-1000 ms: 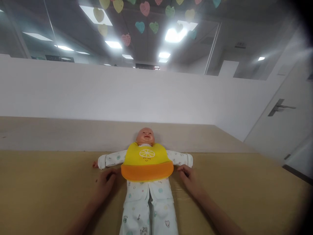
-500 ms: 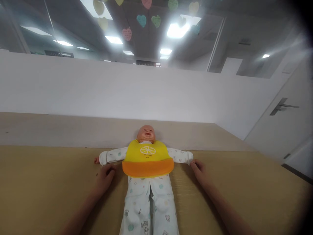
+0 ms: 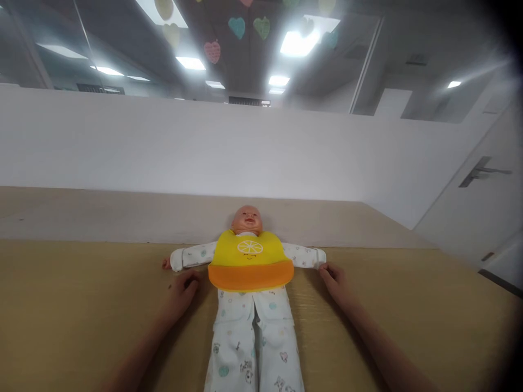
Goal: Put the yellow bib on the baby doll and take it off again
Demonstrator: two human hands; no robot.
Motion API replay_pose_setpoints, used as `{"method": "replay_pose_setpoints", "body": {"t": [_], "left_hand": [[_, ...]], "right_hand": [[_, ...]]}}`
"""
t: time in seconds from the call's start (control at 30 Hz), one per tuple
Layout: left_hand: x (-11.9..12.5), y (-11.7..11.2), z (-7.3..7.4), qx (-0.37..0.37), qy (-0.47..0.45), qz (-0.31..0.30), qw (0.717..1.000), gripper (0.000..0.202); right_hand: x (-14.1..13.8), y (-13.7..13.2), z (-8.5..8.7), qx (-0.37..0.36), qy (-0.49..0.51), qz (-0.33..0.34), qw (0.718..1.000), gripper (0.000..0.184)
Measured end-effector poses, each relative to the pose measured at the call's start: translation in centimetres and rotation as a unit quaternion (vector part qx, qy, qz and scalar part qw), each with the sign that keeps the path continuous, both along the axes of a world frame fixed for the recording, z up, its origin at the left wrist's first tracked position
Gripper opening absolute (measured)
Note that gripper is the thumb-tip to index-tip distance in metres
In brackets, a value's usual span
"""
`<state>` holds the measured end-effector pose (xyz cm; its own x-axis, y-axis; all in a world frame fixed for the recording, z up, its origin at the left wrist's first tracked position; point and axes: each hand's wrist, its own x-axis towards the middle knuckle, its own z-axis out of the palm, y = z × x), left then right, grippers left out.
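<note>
A baby doll [image 3: 247, 219] lies on its back with its head towards the wall and its arms stretched out sideways. It wears a white printed outfit [image 3: 237, 348] and a yellow bib [image 3: 267, 247] with an orange lower pocket [image 3: 250, 277]. My left hand [image 3: 183, 294] rests on the tabletop just below the sleeve on the left, loosely curled, with a gap between thumb and fingers and nothing in it. At the end of the other sleeve [image 3: 304, 256] is my right hand [image 3: 335, 282], its fingers bent and thumb apart. Its fingertips meet or nearly meet the cuff.
The tan tabletop [image 3: 81, 305] carries the doll, and a paler strip [image 3: 102, 218] runs along its back. Behind stands a white wall [image 3: 183, 147] below glass panels with paper hearts [image 3: 237, 27]. A door handle [image 3: 482, 171] shows at the right.
The view has tilted down and shifted slightly, so everything sits a little differently in the picture. Both hands and the doll keep the same places on the table.
</note>
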<state>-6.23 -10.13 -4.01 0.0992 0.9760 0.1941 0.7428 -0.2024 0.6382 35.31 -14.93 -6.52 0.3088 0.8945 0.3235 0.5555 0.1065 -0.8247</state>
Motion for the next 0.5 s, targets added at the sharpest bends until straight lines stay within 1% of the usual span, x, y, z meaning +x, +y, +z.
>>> {"method": "replay_pose_setpoints", "body": {"t": [0.2,0.33,0.5], "left_hand": [[0.2,0.0,0.3,0.000,-0.004,0.012,1.000,0.022],[0.2,-0.2,0.5,0.012,-0.025,0.022,0.999,0.023],[0.0,0.0,0.5,0.023,-0.042,0.037,0.998,0.022]], "right_hand": [[0.3,0.3,-0.6,0.007,0.008,0.003,1.000,0.030],[0.0,0.2,-0.4,0.008,0.026,0.000,1.000,0.029],[-1.3,0.6,0.4,0.003,0.119,0.001,0.993,0.030]]}}
